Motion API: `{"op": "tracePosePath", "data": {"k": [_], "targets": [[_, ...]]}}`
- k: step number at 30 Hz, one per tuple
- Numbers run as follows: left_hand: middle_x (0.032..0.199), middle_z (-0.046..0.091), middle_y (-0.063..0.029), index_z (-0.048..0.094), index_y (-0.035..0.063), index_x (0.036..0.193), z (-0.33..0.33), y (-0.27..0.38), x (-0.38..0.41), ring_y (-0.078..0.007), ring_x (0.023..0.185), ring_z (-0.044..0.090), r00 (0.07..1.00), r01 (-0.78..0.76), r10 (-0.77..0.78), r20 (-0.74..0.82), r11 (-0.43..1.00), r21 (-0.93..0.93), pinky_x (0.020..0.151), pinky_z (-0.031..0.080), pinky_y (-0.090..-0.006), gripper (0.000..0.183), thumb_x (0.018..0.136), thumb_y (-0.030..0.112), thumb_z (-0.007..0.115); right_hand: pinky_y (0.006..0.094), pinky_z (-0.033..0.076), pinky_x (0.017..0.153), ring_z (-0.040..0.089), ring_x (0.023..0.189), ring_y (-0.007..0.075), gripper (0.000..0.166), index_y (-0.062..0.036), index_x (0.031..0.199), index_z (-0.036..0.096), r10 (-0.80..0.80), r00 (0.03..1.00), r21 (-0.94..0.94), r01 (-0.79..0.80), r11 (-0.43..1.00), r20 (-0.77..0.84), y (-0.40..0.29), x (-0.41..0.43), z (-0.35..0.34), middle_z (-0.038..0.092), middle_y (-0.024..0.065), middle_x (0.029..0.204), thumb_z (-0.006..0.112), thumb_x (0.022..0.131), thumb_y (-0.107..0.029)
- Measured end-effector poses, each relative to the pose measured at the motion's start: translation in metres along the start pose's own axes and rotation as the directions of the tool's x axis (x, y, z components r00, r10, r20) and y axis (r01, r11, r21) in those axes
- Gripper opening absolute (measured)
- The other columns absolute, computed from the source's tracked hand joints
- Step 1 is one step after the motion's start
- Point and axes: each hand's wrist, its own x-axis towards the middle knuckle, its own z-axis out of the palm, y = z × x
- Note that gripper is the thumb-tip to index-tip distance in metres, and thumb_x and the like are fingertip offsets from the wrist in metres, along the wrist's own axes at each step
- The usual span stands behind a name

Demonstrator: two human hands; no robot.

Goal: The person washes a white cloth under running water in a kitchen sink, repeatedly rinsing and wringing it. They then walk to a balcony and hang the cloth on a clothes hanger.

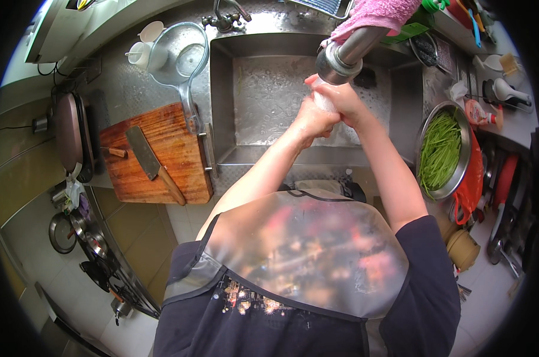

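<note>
Both hands meet over the steel sink (269, 107), directly below the metal faucet spout (340, 67). White, foamy water runs from the spout between them. My left hand (316, 118) has its fingers curled and touches my right hand (346, 102), which lies against it from the right and a little higher. Wet skin shows on both. Whether anything is inside the fingers is hidden by the water and the overlap. A pink towel (376, 18) is wrapped around the upper part of the spout's pipe.
Left of the sink, a cleaver (144, 154) and a small wooden-handled knife (117, 152) lie on a wooden cutting board (184, 129). A clear plastic ladle (178, 53) overlaps its corner. On the right, a steel bowl (464, 147) holds cut green stalks (441, 149); a red plastic bag (473, 178) is beside it.
</note>
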Motion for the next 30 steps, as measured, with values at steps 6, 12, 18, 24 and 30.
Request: {"op": "tracePosePath", "data": {"k": [6,12,18,24,30], "targets": [[0.094,0.061,-0.0254,0.046,-0.0014,0.116,0.001,-0.065,0.035,-0.0443,0.088,0.059,0.803,-0.423,0.596,0.008,0.561,0.711,0.078,0.048,-0.0466,0.057,0.073,0.027,0.069,0.0345,0.048,0.073,0.064,0.084,0.025,0.015,-0.0015,0.084,0.062,-0.236,0.952,-0.567,0.087,0.819,-0.194,0.049,-0.002,-0.002,0.065,0.0181,0.085,0.053,0.076,-0.011],[0.103,0.06,-0.0269,0.047,-0.0004,0.116,0.007,-0.099,0.025,-0.0435,0.096,0.058,0.824,-0.25,0.532,-0.194,0.649,0.719,0.079,0.048,-0.0467,0.047,0.079,0.026,0.059,0.0416,0.047,0.081,0.06,0.093,0.0358,0.022,-0.0034,0.093,0.059,-0.113,0.895,-0.726,-0.271,0.632,-0.432,0.09,0.003,0.008,0.064,0.0209,0.093,0.055,0.081,-0.022],[0.077,0.06,-0.0108,0.058,0.0013,0.091,-0.004,-0.063,-0.001,-0.0217,0.066,0.059,0.999,0.021,-0.039,0.029,0.885,0.465,0.055,0.046,-0.0323,0.025,0.075,0.019,0.066,0.0402,0.036,0.1,0.04,0.125,0.0311,0.056,-0.0091,0.135,0.035,-0.172,0.985,-0.637,0.13,0.76,-0.004,0.046,-0.057,-0.026,0.039,0.0201,0.134,0.055,0.087,-0.028],[0.067,0.041,0.002,0.048,0.0093,0.087,0.0,0.009,-0.058,-0.0039,0.052,0.033,0.659,0.255,-0.227,0.717,0.964,0.072,0.042,0.025,-0.0165,0.013,0.083,0.009,0.06,0.0371,0.045,0.095,0.045,0.116,0.0321,0.068,-0.0214,0.132,0.042,-0.494,0.459,-0.661,0.637,-0.396,0.738,-0.029,-0.137,-0.022,0.041,0.0091,0.132,0.061,0.071,0.0],[0.063,0.042,0.0018,0.059,0.0002,0.075,0.068,0.108,-0.14,-0.0068,0.053,0.035,0.771,-0.13,-0.161,0.616,0.908,0.399,0.047,0.029,-0.0214,0.013,0.074,0.012,0.063,0.0315,0.055,0.069,0.061,0.086,0.0236,0.046,-0.0144,0.113,0.057,-0.636,0.372,-0.723,0.498,-0.478,0.676,-0.116,-0.175,-0.003,0.059,0.0079,0.105,0.066,0.068,-0.006]]}}
